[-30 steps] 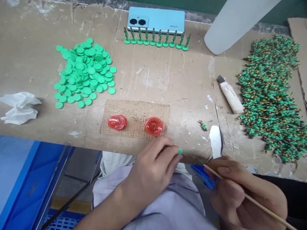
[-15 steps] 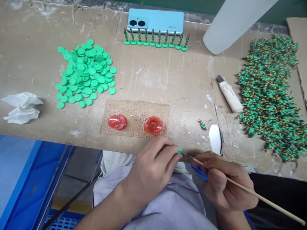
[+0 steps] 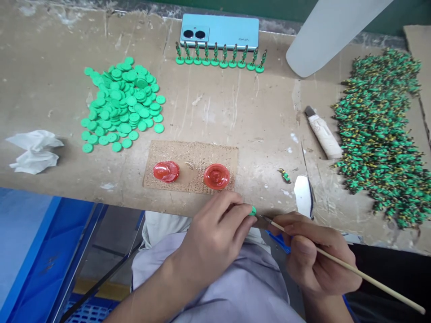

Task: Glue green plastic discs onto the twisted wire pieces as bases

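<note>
Moved: my right hand [image 3: 313,255] has come left, its thin wooden paintbrush [image 3: 370,280] now tipped just beside the small green disc [image 3: 252,211].
Right grip: thumb and fingers pinch the handle.
Left grip: my left hand [image 3: 210,237] pinches the disc at the bench's near edge.
Left of it: a pile of green discs [image 3: 121,103].
Right: a heap of green-and-yellow figures [image 3: 377,139].

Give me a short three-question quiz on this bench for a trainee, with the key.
1. Which hand holds the thin wooden paintbrush, and which holds the small green piece?
2. True or false: both red domes sit on the speckled brown board.
3. How many figures stand in the row in front of the light blue phone?

Key: 1. Right hand the paintbrush, left hand the green piece. 2. True. 3. Ten.
</note>
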Motion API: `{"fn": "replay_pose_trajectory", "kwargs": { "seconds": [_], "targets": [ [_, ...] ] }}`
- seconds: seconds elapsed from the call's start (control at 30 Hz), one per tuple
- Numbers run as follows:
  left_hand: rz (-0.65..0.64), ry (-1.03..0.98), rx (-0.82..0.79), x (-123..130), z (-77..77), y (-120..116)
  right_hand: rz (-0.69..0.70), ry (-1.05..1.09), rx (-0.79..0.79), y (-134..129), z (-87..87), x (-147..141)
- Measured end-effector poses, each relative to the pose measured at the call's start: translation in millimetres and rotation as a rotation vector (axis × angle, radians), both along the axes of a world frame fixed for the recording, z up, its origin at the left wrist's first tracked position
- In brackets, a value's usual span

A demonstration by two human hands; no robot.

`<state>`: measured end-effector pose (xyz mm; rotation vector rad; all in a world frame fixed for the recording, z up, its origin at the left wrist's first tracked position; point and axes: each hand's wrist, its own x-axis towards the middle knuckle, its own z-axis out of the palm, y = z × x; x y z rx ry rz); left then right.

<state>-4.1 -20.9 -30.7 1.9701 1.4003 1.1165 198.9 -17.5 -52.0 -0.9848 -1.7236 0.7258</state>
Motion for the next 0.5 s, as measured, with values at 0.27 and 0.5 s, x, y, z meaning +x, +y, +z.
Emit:
{"fn": "replay_pose_trajectory", "kwargs": {
  "seconds": [0.27, 0.5],
  "targets": [
    [0.000, 0.000, -0.008, -1, -0.9, 0, -0.003, 0.011, -0.011, -1, -0.2, 1],
    [0.005, -0.001, -0.018, 0, -0.7, -1, -0.026, 0.130, -0.040, 0, 10.4, -2]
  ]
}}
